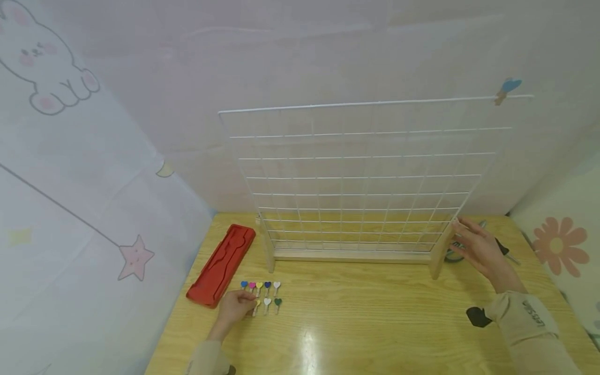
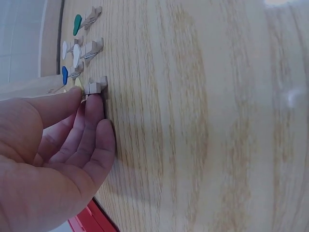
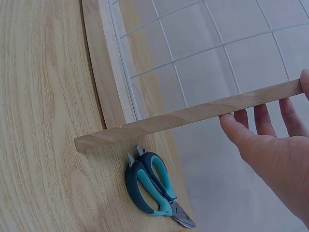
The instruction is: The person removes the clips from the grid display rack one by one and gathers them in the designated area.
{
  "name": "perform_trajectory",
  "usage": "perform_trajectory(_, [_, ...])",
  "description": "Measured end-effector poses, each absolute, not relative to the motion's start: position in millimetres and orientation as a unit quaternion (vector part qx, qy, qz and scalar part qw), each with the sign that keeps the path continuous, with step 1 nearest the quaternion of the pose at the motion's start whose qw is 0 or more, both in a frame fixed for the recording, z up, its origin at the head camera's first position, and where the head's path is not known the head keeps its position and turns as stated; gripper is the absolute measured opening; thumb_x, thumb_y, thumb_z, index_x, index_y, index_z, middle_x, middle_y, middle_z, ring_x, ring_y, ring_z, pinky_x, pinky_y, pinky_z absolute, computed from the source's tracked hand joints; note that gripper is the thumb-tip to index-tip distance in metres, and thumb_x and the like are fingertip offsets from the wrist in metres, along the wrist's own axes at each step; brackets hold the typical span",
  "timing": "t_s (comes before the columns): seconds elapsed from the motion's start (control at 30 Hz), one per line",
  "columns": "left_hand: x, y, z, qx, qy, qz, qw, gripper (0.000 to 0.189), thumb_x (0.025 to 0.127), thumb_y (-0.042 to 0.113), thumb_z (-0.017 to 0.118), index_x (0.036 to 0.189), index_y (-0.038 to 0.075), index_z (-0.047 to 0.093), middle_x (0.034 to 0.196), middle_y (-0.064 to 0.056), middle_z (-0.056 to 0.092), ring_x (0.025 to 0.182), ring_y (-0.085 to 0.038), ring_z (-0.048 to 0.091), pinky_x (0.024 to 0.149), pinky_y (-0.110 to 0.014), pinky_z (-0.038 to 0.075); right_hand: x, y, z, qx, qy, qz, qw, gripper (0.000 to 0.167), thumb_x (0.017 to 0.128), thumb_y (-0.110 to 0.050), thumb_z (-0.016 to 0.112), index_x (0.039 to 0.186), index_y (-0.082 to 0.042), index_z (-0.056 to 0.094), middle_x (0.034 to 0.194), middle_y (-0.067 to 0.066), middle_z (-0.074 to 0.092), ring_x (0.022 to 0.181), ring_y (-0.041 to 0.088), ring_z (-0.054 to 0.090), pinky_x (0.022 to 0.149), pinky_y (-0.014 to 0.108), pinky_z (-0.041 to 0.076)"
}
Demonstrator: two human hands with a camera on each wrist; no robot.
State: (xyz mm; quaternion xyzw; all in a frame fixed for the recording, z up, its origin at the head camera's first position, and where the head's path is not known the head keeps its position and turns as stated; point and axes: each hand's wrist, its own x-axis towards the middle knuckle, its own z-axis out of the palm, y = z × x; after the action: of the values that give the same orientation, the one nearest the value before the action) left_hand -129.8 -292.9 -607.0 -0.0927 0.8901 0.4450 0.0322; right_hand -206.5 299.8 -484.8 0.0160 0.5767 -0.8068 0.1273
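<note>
My left hand [image 1: 235, 307] is low over the table beside two rows of small heart-topped wooden clothespins. Between thumb and fingertip it pinches a yellow-heart clothespin [image 2: 92, 88] at the near row's left end. Close by lie a white-heart clothespin [image 1: 267, 302] and a green-heart clothespin [image 1: 278, 302]. At the right end of a white wire grid [image 1: 356, 177], my right hand [image 1: 480, 251] holds the wooden side post [image 3: 193, 116] of its stand, fingers on the outer face. The thumb is mostly cut off in the right wrist view. A blue-heart clothespin [image 1: 502, 92] is clipped on the grid's top wire.
A red plastic tray [image 1: 220, 268] lies left of the stand. Teal-handled scissors [image 3: 152, 186] lie just outside the right post, partly behind my right hand in the head view. A dark tool [image 1: 508, 251] lies farther right. Fabric walls surround the wooden table [image 1: 356, 312].
</note>
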Motion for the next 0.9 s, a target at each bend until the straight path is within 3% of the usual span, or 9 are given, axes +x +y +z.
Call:
perform_trajectory(0.33, [-129, -297, -592, -0.116, 0.900, 0.420, 0.019, 0.010, 0.085, 0.009, 0.069, 0.087, 0.000, 0.072, 0.073, -0.005, 0.068, 0.063, -0.016, 0.062, 0.054, -0.027, 0.049, -207, 300, -484, 0.022, 0.573, -0.809, 0.129, 0.080, 0.100, -0.019, 0.051, 0.152, -0.007, -0.009, 0.118, -0.012, 0.046, 0.103, 0.002, 0.058, 0.085, 0.024, 0.052])
perform_trajectory(0.43, [-131, -295, -584, -0.120, 0.887, 0.446, 0.024, 0.014, 0.087, 0.010, 0.068, 0.091, -0.003, 0.071, 0.079, -0.010, 0.070, 0.067, -0.020, 0.065, 0.058, -0.030, 0.052, -208, 300, -484, 0.020, 0.571, -0.811, 0.128, 0.080, 0.100, -0.019, 0.051, 0.152, -0.007, -0.009, 0.118, -0.012, 0.046, 0.103, 0.002, 0.058, 0.085, 0.024, 0.052])
perform_trajectory(0.67, [-137, -276, -570, -0.099, 0.778, 0.605, 0.135, 0.035, 0.093, 0.013, 0.063, 0.117, -0.012, 0.059, 0.101, -0.022, 0.067, 0.087, -0.032, 0.067, 0.077, -0.047, 0.055, -206, 301, -483, 0.018, 0.575, -0.808, 0.126, 0.080, 0.100, -0.019, 0.051, 0.151, -0.006, -0.010, 0.116, -0.013, 0.048, 0.102, 0.002, 0.059, 0.085, 0.024, 0.052])
perform_trajectory(0.9, [-145, -244, -563, -0.008, 0.732, 0.646, 0.216, 0.050, 0.095, 0.020, 0.061, 0.132, -0.011, 0.047, 0.123, -0.028, 0.058, 0.109, -0.038, 0.060, 0.089, -0.051, 0.049, -207, 299, -482, 0.018, 0.572, -0.810, 0.128, 0.080, 0.101, -0.019, 0.051, 0.151, -0.005, -0.010, 0.114, -0.013, 0.051, 0.101, 0.002, 0.059, 0.085, 0.024, 0.052])
